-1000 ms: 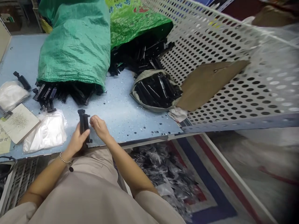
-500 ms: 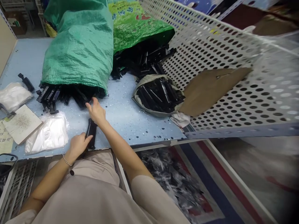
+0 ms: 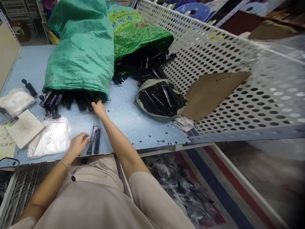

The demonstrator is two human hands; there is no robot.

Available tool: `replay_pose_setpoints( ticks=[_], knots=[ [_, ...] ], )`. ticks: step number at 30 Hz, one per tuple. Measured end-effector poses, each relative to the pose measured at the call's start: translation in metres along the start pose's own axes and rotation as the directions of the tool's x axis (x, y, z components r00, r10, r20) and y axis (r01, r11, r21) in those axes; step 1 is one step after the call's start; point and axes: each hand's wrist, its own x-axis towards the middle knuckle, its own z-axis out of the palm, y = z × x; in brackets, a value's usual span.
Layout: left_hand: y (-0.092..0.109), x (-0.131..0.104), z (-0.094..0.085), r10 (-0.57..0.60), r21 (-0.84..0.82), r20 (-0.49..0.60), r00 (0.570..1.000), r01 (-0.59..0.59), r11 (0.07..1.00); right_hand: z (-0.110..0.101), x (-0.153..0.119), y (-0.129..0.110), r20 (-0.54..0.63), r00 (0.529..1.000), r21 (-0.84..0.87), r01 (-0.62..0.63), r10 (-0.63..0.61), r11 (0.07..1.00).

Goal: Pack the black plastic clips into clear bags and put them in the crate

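My right hand (image 3: 99,108) reaches to the mouth of the teal woven sack (image 3: 81,54), touching the long black plastic parts (image 3: 82,103) that stick out there. Its thumb shows, but its other fingertips are hidden among the parts and the sack edge. My left hand (image 3: 79,143) hovers near the front table edge with loosely bent fingers and nothing in them. Just right of it, two slim black plastic pieces (image 3: 97,141) lie side by side on the blue table. A stack of clear plastic bags (image 3: 50,138) lies left of that hand.
A bright green bag (image 3: 140,35) spills black parts behind. A grey cloth bag (image 3: 152,113) of similar parts stands by the white perforated basket (image 3: 214,54). At left are a square board (image 3: 25,128), more clear bags (image 3: 16,101) and a loose black part (image 3: 30,87).
My left hand has let go of a black piece and drawn slightly left; two pieces now show on the table. My right hand has moved closer into the sack's mouth.
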Motion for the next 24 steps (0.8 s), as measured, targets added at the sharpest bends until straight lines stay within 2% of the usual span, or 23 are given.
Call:
replay_pose_setpoints(
  ticks=[2, 4, 5, 7, 9, 10, 11, 12, 13, 14, 15, 17, 18, 19, 22, 23, 24],
  knots=[
    [-0.004, 0.0, -0.003, -0.051, -0.184, -0.004, 0.999, 0.049, 0.982, -0.005, -0.011, -0.003, 0.027, 0.997, 0.099, -0.069, 0.066, 0.993],
    [-0.004, 0.003, -0.005, -0.087, -0.411, -0.037, 0.996, 0.064, 0.909, -0.008, -0.038, 0.001, 0.075, 0.995, 0.184, -0.075, 0.062, 0.98],
    [-0.001, 0.006, -0.005, -0.091, -0.533, -0.057, 0.994, 0.047, 0.845, -0.008, -0.057, 0.004, 0.122, 0.991, 0.26, -0.077, 0.046, 0.962],
    [0.012, 0.012, -0.006, -0.075, -0.751, -0.075, 0.994, -0.007, 0.66, -0.006, -0.1, 0.009, 0.272, 0.962, 0.437, -0.095, -0.031, 0.894],
    [0.029, 0.017, -0.008, -0.036, -0.882, -0.035, 0.999, -0.014, 0.47, -0.008, -0.14, 0.009, 0.419, 0.894, 0.527, -0.098, -0.158, 0.844],
    [0.037, 0.017, -0.01, -0.022, -0.909, -0.023, 1.0, -0.012, 0.416, -0.01, -0.155, 0.008, 0.445, 0.872, 0.511, -0.061, -0.203, 0.857],
    [0.044, 0.017, -0.012, -0.016, -0.914, -0.024, 1.0, -0.015, 0.405, -0.014, -0.165, 0.005, 0.42, 0.879, 0.451, 0.012, -0.224, 0.893],
    [0.049, 0.015, -0.014, -0.014, -0.905, -0.038, 0.999, -0.028, 0.425, -0.018, -0.17, 0.001, 0.344, 0.907, 0.366, 0.107, -0.241, 0.925],
    [0.053, 0.012, -0.016, -0.011, -0.887, -0.053, 0.999, -0.042, 0.46, -0.022, -0.17, -0.003, 0.23, 0.934, 0.267, 0.211, -0.275, 0.94],
    [0.056, 0.008, -0.017, -0.005, -0.865, -0.06, 0.998, -0.049, 0.499, -0.026, -0.167, -0.007, 0.108, 0.937, 0.162, 0.314, -0.333, 0.936],
    [0.057, 0.004, -0.017, 0.004, -0.846, -0.047, 0.999, -0.042, 0.532, -0.029, -0.16, -0.011, 0.007, 0.912, 0.06, 0.408, -0.409, 0.911],
    [0.058, -0.002, -0.017, 0.011, -0.829, 0.016, 1.0, 0.007, 0.559, -0.03, -0.141, -0.017, -0.079, 0.829, -0.096, 0.546, -0.553, 0.832],
    [0.058, -0.003, -0.016, 0.007, -0.829, 0.042, 0.999, 0.031, 0.559, -0.029, -0.132, -0.019, -0.085, 0.807, -0.14, 0.571, -0.584, 0.809],
    [0.057, -0.004, -0.015, 0.0, -0.829, 0.056, 0.998, 0.047, 0.557, -0.027, -0.126, -0.019, -0.072, 0.809, -0.157, 0.568, -0.583, 0.808],
    [0.056, -0.003, -0.017, -0.042, -0.839, 0.037, 0.998, 0.054, 0.541, -0.02, -0.124, -0.013, 0.032, 0.863, -0.091, 0.506, -0.505, 0.858],
    [0.055, -0.001, -0.019, -0.063, -0.843, 0.016, 0.998, 0.047, 0.536, -0.017, -0.13, -0.008, 0.078, 0.85, -0.074, 0.525, -0.52, 0.848],
    [0.055, 0.001, -0.022, -0.087, -0.848, -0.011, 0.996, 0.037, 0.529, -0.015, -0.14, -0.003, 0.12, 0.813, -0.075, 0.58, -0.57, 0.811]
  ],
)
